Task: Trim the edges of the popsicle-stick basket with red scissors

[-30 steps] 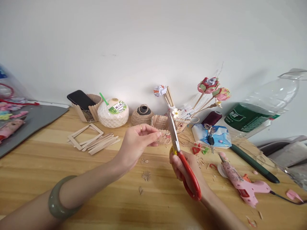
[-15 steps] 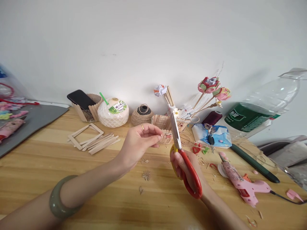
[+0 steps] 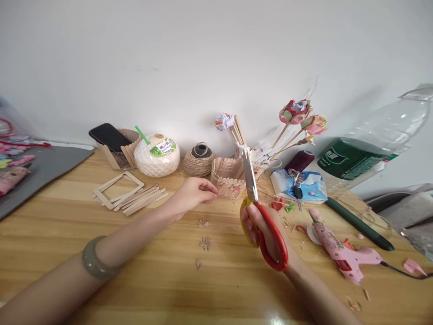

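My right hand (image 3: 259, 225) is wrapped round the red and yellow handles of a pair of scissors (image 3: 250, 176). The metal blades point up and away from me and look closed. My left hand (image 3: 196, 194), with a ring on one finger, is closed beside the small craft-stick box (image 3: 228, 187). Its fingertips are at the box's lower left corner; whether they touch it, or what small thing they pinch, I cannot make out. On the table in front of me lie small twine shapes: a fan (image 3: 203, 223), a flower (image 3: 205, 243) and a thin loop (image 3: 198, 264).
Left of my hand are loose craft sticks (image 3: 145, 201), a stick frame (image 3: 104, 198), a wrapped coconut (image 3: 157, 158) and a twine ball (image 3: 199, 162). At right lie a pink glue gun (image 3: 341, 253), a dark green rod (image 3: 360, 224) and a large bottle (image 3: 352, 158).
My left hand has moved from near the scissor blades forward and left, down to the box, uncovering more of it. The scissors stay in my right hand, nearly in place. The view has shifted slightly.
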Demonstrator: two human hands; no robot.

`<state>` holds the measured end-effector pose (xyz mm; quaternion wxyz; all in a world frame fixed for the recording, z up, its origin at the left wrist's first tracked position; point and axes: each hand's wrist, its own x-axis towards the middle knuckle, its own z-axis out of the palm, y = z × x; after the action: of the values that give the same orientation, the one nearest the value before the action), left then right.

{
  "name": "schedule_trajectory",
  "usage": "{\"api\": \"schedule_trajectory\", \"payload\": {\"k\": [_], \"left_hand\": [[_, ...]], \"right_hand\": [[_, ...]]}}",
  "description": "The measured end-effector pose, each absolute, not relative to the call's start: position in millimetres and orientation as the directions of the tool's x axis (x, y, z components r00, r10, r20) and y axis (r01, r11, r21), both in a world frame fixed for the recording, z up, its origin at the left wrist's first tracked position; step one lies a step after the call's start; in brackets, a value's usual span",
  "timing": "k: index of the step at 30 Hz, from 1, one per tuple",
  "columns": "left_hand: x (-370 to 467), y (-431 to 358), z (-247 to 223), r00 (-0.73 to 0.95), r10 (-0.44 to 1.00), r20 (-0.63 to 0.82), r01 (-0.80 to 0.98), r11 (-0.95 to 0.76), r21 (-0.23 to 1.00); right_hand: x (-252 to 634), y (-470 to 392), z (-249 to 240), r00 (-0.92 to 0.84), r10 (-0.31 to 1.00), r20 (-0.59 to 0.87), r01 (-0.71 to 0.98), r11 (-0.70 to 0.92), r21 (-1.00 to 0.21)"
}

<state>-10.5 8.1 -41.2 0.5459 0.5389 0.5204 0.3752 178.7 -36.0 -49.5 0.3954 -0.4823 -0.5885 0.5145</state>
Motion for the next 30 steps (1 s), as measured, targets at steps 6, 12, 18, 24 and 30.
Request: {"api": "schedule_trajectory", "payload": {"k": [6, 12, 18, 24, 30], "left_hand": [[-36.1, 27.3, -45.0, 0.35, 0.933, -0.081, 0.673, -0.191, 0.714], [-42.9, 32.9, -60.2, 0.42, 0.904, -0.08, 0.718, -0.278, 0.638], [-40.2, 33.8, -70.2, 0.435, 0.899, -0.048, 0.724, -0.317, 0.613], [-48.2, 32.7, -54.5, 0.45, 0.892, -0.049, 0.714, -0.327, 0.619], [-57.6, 25.4, -23.0, 0.501, 0.856, -0.131, 0.702, -0.313, 0.64]], "right_hand": [[181.6, -32.8, -45.8, -0.19, 0.982, 0.002, 0.135, 0.028, -0.99], [183.8, -31.9, -45.5, -0.18, 0.983, -0.042, 0.176, -0.01, -0.984], [183.6, -31.1, -46.8, -0.182, 0.982, -0.057, 0.156, -0.029, -0.987], [184.0, -31.4, -47.4, -0.181, 0.982, -0.049, 0.132, -0.025, -0.991], [184.0, -31.3, -47.8, -0.186, 0.982, -0.038, 0.142, -0.011, -0.99]]}}
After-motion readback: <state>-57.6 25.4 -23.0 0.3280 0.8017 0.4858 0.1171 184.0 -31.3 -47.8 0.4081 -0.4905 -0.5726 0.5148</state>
